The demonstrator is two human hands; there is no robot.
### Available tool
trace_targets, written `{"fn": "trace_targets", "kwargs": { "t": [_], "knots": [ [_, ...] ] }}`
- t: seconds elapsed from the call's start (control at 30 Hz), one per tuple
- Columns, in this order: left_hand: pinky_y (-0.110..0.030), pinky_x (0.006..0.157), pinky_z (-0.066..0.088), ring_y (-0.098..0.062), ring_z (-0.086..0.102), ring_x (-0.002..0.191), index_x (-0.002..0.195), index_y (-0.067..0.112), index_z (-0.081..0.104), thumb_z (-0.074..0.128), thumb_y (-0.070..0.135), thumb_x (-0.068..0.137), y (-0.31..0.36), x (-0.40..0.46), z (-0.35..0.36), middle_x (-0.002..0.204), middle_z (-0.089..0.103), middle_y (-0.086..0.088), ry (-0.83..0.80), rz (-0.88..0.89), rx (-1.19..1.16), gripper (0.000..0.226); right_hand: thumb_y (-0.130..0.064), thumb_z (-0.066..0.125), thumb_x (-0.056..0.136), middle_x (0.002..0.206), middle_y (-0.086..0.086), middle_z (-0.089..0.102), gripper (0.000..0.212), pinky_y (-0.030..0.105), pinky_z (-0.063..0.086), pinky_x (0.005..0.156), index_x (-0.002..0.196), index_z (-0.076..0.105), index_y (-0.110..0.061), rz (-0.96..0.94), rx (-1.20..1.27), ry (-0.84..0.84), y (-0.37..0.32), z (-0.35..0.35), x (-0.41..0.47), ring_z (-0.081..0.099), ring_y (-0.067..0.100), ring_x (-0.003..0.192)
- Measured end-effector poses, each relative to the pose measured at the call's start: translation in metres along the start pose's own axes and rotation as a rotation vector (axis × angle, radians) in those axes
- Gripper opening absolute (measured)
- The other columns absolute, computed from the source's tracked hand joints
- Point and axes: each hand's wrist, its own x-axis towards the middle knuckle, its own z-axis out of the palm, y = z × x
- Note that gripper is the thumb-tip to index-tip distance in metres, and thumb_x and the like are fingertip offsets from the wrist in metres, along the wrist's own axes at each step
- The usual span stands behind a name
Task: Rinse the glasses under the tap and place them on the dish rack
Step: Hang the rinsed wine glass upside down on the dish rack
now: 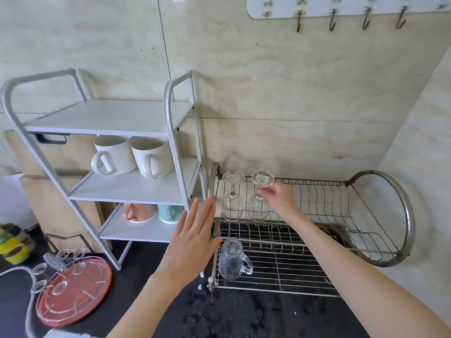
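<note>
A home kitchen: wire dish rack (380, 215), mugs (131, 154) on a shelf unit (136, 189), tiled wall (268, 93).

walls: pale marbled panels (280, 93) | hook rail (341, 8) | white shelf unit (109, 118) | black countertop (244, 318)

No text, brand, number or sign can be read anywhere here. The yellow and green container (14, 242) at the counter's left edge bears a printed pattern, but it is too blurred to make out.
</note>
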Motion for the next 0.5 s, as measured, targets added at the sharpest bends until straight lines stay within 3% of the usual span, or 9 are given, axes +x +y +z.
{"fn": "trace_targets", "kwargs": {
  "t": [0.23, 0.4, 0.5],
  "knots": [
    [-0.046, 0.103, 0.029, -0.031, 0.03, 0.137, 0.143, 0.008, 0.032, 0.027, 0.047, 0.092, 0.005, 0.0, -0.001, 0.152, 0.028, -0.006, 0.018, -0.032, 0.006, 0.065, -0.02, 0.058, 0.091, 0.111, 0.002, 0.067, 0.023, 0.02, 0.045, 0.078, 0.109, 0.066, -0.01, -0.048, 0.013, -0.041, 0.009, 0.002, 0.004, 0.056, 0.005, 0.076],
    [-0.045, 0.102, 0.03, -0.033, 0.032, 0.135, 0.141, 0.008, 0.035, 0.016, 0.05, 0.096, 0.004, 0.0, -0.004, 0.15, 0.033, -0.008, -0.021, -0.035, 0.037, 0.065, -0.019, 0.057, 0.092, 0.112, 0.003, 0.066, 0.022, 0.019, 0.041, 0.084, 0.11, 0.065, -0.009, -0.064, 0.011, -0.058, 0.014, 0.002, 0.002, 0.055, 0.007, 0.088],
    [-0.044, 0.101, 0.029, -0.033, 0.034, 0.134, 0.141, 0.009, 0.035, 0.024, 0.048, 0.092, 0.004, 0.0, -0.007, 0.149, 0.034, -0.007, -0.04, -0.038, 0.034, 0.064, -0.021, 0.057, 0.092, 0.116, 0.004, 0.064, 0.028, 0.023, 0.043, 0.091, 0.116, 0.06, -0.009, -0.043, 0.01, -0.066, 0.015, 0.0, 0.002, 0.056, 0.009, 0.097]
  ]
}}
